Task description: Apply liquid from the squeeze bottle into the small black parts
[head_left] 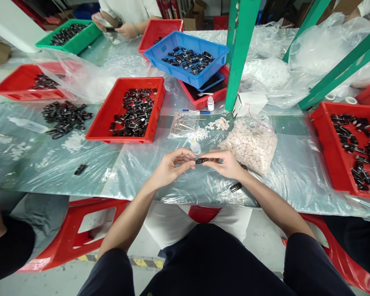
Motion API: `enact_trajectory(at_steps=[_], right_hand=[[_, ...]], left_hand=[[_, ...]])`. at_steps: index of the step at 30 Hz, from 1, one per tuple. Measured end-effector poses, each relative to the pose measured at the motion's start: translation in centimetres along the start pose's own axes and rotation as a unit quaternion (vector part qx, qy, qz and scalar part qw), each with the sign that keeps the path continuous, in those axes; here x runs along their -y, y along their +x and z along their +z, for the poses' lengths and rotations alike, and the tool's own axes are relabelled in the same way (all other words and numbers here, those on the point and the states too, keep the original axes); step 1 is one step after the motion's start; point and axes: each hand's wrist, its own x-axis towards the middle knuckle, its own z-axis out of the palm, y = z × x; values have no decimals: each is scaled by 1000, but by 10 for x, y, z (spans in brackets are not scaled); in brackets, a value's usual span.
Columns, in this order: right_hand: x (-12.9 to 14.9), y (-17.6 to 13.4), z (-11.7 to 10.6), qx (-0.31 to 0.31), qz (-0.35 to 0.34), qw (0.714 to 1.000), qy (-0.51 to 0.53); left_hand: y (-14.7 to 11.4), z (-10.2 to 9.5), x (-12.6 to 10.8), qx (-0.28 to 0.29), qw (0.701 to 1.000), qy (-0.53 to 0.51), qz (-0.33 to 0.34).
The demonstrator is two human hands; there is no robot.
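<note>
Between the fingertips of my left hand (176,165) and my right hand (223,163) is a small glossy black part (200,161), pinched from both sides above the plastic-covered table. Just beyond it stands a small translucent bottle (195,147). White small pieces (199,134) and pale larger pieces (219,123) lie in loose heaps farther back. A clear bag of pale pieces (249,144) rests beside my right hand. Near my right forearm another black part (236,187) lies on the table. A flat bag of thin metal pins (185,124) is behind my left hand.
A red tray of black parts (92,130) stands to the left, another red tray (327,152) at the right. A blue tray (156,53) sits stacked behind. The green post (239,57) rises from the table. Across the table, a person's hands (126,31) are at work.
</note>
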Motion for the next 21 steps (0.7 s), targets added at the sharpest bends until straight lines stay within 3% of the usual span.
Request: enact_trajectory(at_steps=[5,14,21], right_hand=[[1,-1,1,-3,7,1000,2],[-6,1,-2,-44,69,991,109],[-6,2,0,-31,83,990,113]], left_hand=[[1,2,2,-9,1000,-5,-18],[-1,14,12,-122,981,-152,8],[-4,33,7,-162,982,31,96]])
